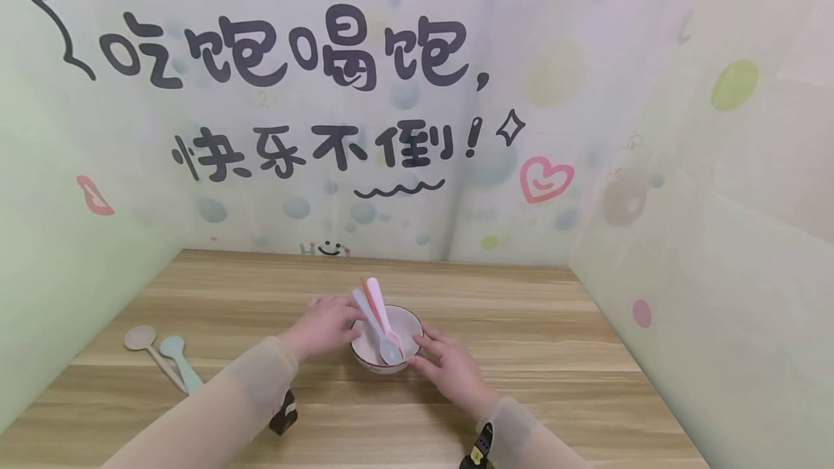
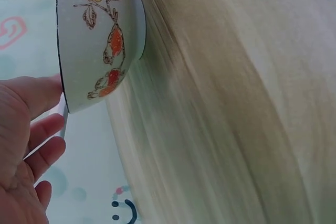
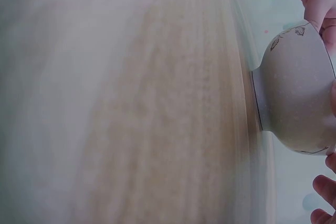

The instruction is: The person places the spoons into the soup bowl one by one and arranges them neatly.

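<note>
A white bowl point(image 1: 405, 315) with a dark rim and orange painted fruit stands upright on the wooden table. Three spoons lean in it, handles up: a pale pink spoon point(image 1: 379, 302), an orange spoon point(image 1: 365, 285) mostly hidden behind the others, and a grey-blue spoon point(image 1: 389, 350). My left hand point(image 1: 329, 326) grips the bowl's left rim, its thumb point(image 2: 44, 92) at the edge, close to the grey-blue handle. At the right rim, my right hand point(image 1: 456, 368) holds the bowl between thumb and fingers.
Left of my left forearm lie a beige spoon point(image 1: 140, 338) and a mint-green spoon point(image 1: 176, 353), their handles partly behind the sleeve. The wooden table point(image 1: 521, 310) meets a printed back wall point(image 1: 417, 223) and side walls.
</note>
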`<state>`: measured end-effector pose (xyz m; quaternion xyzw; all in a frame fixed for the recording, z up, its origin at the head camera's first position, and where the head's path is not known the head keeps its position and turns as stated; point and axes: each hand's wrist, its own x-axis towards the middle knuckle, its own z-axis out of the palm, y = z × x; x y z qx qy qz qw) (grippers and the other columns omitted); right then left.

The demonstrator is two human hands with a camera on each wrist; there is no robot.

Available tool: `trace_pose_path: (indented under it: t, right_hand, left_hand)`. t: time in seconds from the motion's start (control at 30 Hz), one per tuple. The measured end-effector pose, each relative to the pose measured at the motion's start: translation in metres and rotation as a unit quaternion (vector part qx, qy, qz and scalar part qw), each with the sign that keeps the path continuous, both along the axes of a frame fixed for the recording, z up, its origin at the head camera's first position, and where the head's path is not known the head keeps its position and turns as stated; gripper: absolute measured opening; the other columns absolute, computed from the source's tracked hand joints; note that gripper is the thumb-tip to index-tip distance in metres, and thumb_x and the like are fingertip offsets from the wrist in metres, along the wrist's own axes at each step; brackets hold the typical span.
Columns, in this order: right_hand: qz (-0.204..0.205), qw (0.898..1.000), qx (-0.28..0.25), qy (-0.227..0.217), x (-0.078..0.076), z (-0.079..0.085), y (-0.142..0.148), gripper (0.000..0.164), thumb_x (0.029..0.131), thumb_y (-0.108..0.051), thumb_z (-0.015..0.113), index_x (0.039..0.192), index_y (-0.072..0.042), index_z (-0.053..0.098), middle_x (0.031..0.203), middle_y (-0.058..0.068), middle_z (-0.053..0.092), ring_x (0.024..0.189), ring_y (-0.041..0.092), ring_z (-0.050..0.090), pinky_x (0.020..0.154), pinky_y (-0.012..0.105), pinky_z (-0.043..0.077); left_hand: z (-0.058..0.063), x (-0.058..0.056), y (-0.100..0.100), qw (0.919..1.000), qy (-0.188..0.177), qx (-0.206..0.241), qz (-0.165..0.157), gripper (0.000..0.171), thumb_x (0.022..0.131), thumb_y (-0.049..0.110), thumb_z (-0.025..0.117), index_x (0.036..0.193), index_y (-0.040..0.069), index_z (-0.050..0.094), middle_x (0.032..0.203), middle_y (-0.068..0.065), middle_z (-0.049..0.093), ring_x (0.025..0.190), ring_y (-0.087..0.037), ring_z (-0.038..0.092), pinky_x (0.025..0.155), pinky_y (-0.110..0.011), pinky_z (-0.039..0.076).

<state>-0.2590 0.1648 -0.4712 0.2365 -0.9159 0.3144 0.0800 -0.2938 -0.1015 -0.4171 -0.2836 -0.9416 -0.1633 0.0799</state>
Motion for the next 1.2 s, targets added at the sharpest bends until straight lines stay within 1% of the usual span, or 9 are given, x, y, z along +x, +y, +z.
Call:
trace_pose_path:
  t: [0.17,0.27,0.4,0.53,0.63,0.8,0.93,1.0,1.2]
  right_hand:
    - [0.001,1.0,0.004,-0.001,0.0,0.001,0.0,0.055,0.091,-0.046,0.061,0.13,-0.008,0.06,0.146,0.012,0.045,0.13,0.039,0.042,0.105,0.053,0.033]
    - [0.001,1.0,0.005,-0.001,0.0,0.001,-0.001,0.055,0.091,-0.046,0.061,0.13,-0.008,0.06,0.146,0.012,0.044,0.13,0.04,0.042,0.105,0.053,0.033]
    - [0.001,1.0,0.003,-0.001,0.0,0.001,0.0,0.055,0.09,-0.046,0.061,0.13,-0.008,0.06,0.146,0.012,0.044,0.13,0.041,0.042,0.105,0.054,0.032]
    - [0.001,1.0,0.0,-0.002,0.0,0.0,0.0,0.054,0.091,-0.045,0.062,0.13,-0.008,0.06,0.146,0.012,0.044,0.131,0.041,0.042,0.105,0.054,0.032]
    - [0.0,1.0,0.0,-0.001,0.0,-0.001,0.0,0.055,0.09,-0.046,0.062,0.13,-0.008,0.06,0.146,0.011,0.045,0.131,0.04,0.042,0.105,0.053,0.032]
    - [-0.002,1.0,0.003,0.003,-0.001,-0.001,0.0,0.055,0.09,-0.047,0.061,0.13,-0.009,0.06,0.145,0.01,0.045,0.13,0.041,0.042,0.105,0.054,0.032]
    - [-0.003,1.0,0.004,0.005,-0.001,-0.002,0.0,0.055,0.09,-0.047,0.061,0.13,-0.009,0.061,0.145,0.01,0.045,0.13,0.042,0.042,0.105,0.054,0.032]
    - [-0.002,1.0,0.004,0.005,-0.001,-0.002,0.0,0.055,0.09,-0.047,0.061,0.129,-0.009,0.061,0.145,0.01,0.045,0.13,0.042,0.042,0.105,0.054,0.032]
    - [-0.002,1.0,0.003,0.001,-0.001,-0.002,0.0,0.054,0.09,-0.046,0.062,0.13,-0.009,0.061,0.145,0.01,0.045,0.13,0.041,0.042,0.105,0.054,0.032]
  left_hand:
    - [-0.007,0.0,-0.007,0.9987,-0.01,0.05,0.005,0.027,0.085,0.017,0.072,0.111,0.01,0.071,0.117,-0.004,0.064,0.117,-0.031,0.053,0.093,-0.057,0.031]
    - [-0.009,0.001,-0.013,0.9972,-0.02,0.07,0.014,0.03,0.086,0.018,0.071,0.115,0.009,0.069,0.123,-0.01,0.063,0.121,-0.035,0.051,0.095,-0.061,0.029]
    - [-0.009,0.004,-0.023,0.9962,-0.034,0.074,0.031,0.034,0.087,0.023,0.07,0.119,0.011,0.067,0.128,-0.014,0.06,0.124,-0.039,0.048,0.097,-0.064,0.027]
    - [-0.008,0.008,-0.032,0.9958,-0.027,0.076,0.044,0.036,0.087,0.028,0.07,0.118,0.011,0.068,0.124,-0.014,0.062,0.12,-0.039,0.051,0.096,-0.064,0.029]
    - [-0.008,0.011,-0.037,0.9948,-0.021,0.086,0.052,0.035,0.087,0.028,0.07,0.117,0.011,0.068,0.121,-0.014,0.063,0.117,-0.039,0.053,0.095,-0.064,0.03]
    - [-0.009,0.016,-0.048,0.9922,-0.03,0.101,0.067,0.034,0.087,0.025,0.07,0.118,0.01,0.068,0.122,-0.018,0.061,0.112,-0.038,0.056,0.094,-0.066,0.031]
    - [-0.011,0.019,-0.059,0.9895,-0.04,0.111,0.083,0.036,0.088,0.025,0.07,0.119,0.008,0.067,0.125,-0.023,0.057,0.105,-0.036,0.06,0.091,-0.065,0.035]
    - [-0.012,0.02,-0.065,0.9881,-0.044,0.116,0.09,0.037,0.088,0.026,0.07,0.12,0.007,0.066,0.126,-0.022,0.057,0.104,-0.035,0.061,0.09,-0.062,0.039]
    - [-0.016,0.026,-0.085,0.9805,-0.074,0.151,0.102,0.041,0.09,0.03,0.067,0.123,0.006,0.064,0.126,-0.02,0.057,0.109,-0.038,0.058,0.089,-0.055,0.045]
